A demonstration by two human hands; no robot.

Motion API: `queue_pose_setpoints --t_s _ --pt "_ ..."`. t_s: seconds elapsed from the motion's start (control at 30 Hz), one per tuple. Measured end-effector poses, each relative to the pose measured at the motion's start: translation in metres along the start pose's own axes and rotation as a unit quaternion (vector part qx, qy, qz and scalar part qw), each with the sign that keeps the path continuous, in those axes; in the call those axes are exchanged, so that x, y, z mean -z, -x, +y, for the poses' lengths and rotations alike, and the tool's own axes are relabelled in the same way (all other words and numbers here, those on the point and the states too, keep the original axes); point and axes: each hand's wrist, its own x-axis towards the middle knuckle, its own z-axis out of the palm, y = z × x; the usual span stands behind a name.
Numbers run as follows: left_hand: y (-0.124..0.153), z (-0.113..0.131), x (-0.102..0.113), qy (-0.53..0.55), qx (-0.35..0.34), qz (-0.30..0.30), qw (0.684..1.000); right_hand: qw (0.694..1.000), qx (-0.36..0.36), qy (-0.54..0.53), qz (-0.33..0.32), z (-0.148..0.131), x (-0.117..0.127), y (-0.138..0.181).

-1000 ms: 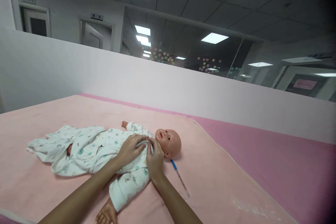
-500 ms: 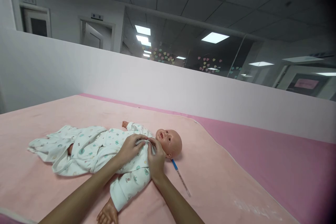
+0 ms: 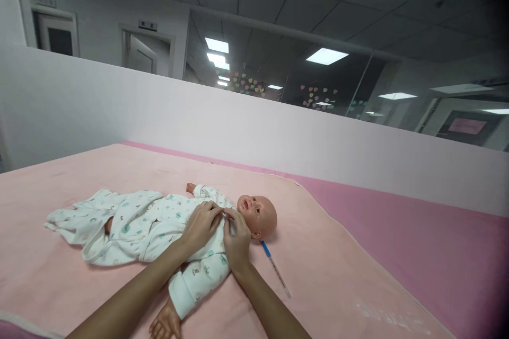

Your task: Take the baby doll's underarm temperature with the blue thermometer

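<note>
A baby doll point(image 3: 262, 216) lies on its back, its bald head to the right. It wears a white patterned baby outfit point(image 3: 135, 222) with long sleeves. My left hand point(image 3: 202, 224) rests on the doll's chest, fingers bent and pinching the cloth near the neckline. Close beside it, my right hand point(image 3: 237, 235) is also closed on the outfit's collar edge, just below the doll's chin. The fingertips of both hands almost meet, and the exact bit of cloth between them is mostly hidden. A thermometer point(image 3: 275, 269) with a blue end lies by the doll's head.
A peach blanket point(image 3: 338, 286) covers the surface under the doll. Beyond its edge shows a pink mat point(image 3: 382, 217). A low white wall point(image 3: 222, 116) runs along the back, with windows and doors behind it.
My left fingers have curled in closer towards my right hand at the collar, and less of the lifted cloth edge shows between them. The doll and thermometer stay in place.
</note>
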Motion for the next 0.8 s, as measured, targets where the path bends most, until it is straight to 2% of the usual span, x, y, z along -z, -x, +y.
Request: queue_pose_setpoints --t_s 0.2,0.57,0.8 --pt "0.0002 0.0012 -0.0008 -0.018 -0.001 0.008 1.0 1.0 -0.015 0.004 0.017 0.0002 -0.0009 -0.0007" --pt "-0.0011 0.0018 -0.001 -0.025 0.004 0.007 1.0 0.998 -0.057 -0.018 0.004 -0.0003 0.0001 -0.0001" --pt "-0.0002 0.0037 0.0024 -0.024 -0.013 0.004 1.0 0.998 -0.059 -0.003 0.013 -0.0015 0.0014 -0.0024"
